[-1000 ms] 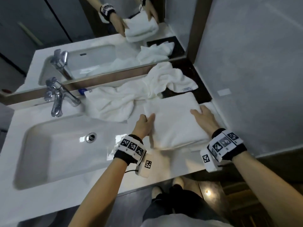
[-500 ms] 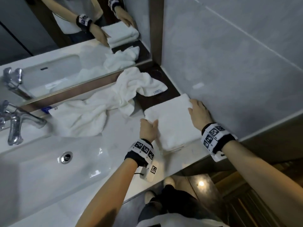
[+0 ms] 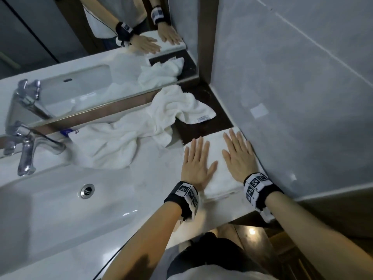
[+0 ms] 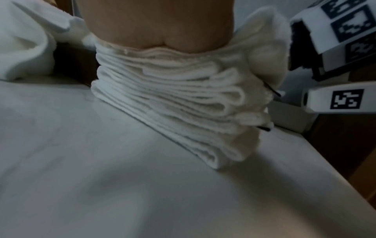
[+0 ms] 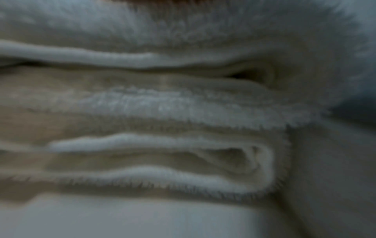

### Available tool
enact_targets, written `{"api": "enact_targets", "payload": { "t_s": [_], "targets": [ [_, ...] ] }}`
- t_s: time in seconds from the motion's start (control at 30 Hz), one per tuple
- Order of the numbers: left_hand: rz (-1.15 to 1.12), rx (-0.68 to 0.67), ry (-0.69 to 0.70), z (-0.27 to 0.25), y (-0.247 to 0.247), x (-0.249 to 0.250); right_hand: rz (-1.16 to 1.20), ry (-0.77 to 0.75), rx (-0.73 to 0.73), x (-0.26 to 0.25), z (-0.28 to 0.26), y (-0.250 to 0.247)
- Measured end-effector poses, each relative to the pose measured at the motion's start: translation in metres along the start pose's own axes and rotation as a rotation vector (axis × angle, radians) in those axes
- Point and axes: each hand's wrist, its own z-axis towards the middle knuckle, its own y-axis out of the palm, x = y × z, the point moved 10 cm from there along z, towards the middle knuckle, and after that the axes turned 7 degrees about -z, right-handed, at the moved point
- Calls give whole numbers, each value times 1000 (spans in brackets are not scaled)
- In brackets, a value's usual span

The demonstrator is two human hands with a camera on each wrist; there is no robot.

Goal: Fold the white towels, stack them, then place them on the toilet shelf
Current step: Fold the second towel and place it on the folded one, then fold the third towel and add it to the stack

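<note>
A folded white towel (image 3: 217,150) lies on the white counter (image 3: 153,178) at its right end, against the grey wall. My left hand (image 3: 196,160) lies flat on the towel's left half, fingers straight. My right hand (image 3: 239,154) presses flat on its right half beside the wall. The left wrist view shows the folded towel's (image 4: 179,103) stacked layers from the side under my palm. The right wrist view is filled by the blurred folds of the towel (image 5: 162,112). A crumpled, unfolded white towel (image 3: 129,138) sprawls on the counter behind, one end with a label over a dark tray.
A white basin (image 3: 60,209) with a drain and a chrome tap (image 3: 30,150) takes up the counter's left. A mirror (image 3: 80,47) runs along the back. A dark tray (image 3: 201,122) sits in the back right corner. The grey tiled wall (image 3: 292,98) bounds the right side.
Both hands have gone from gripping the folded towel's edges to lying flat on top of it. The towel has been slid right, against the wall.
</note>
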Motion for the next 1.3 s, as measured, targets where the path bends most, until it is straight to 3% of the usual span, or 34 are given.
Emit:
{"api": "enact_targets", "payload": {
  "t_s": [0.17,0.27,0.37,0.5,0.63,0.8,0.97,1.07,1.2,1.3],
  "targets": [
    [-18,-6,7,1,-7,-1,95,-18,-124,-1,14,-7],
    [-99,134,15,4,-46,-12,242,-35,-84,-3,39,-40],
    [-167,273,-117,7,-87,-51,393,2,-46,-7,68,-72],
    [-199,361,-312,4,-120,-110,393,36,-208,-24,103,-75],
    [-194,357,-512,-14,-136,-177,421,168,-389,-31,127,-55],
    [-87,250,-723,-40,-157,-257,319,334,-340,-27,149,-43],
    [77,148,-737,-41,-177,-307,403,440,-228,-24,170,-41],
    [63,60,-781,-40,-171,-330,543,524,-197,-20,179,-35],
    [29,41,-836,-42,-168,-350,757,551,-133,-23,189,-28],
    [20,49,-776,-38,-167,-354,872,542,-110,-33,192,-28]
  ]
}}
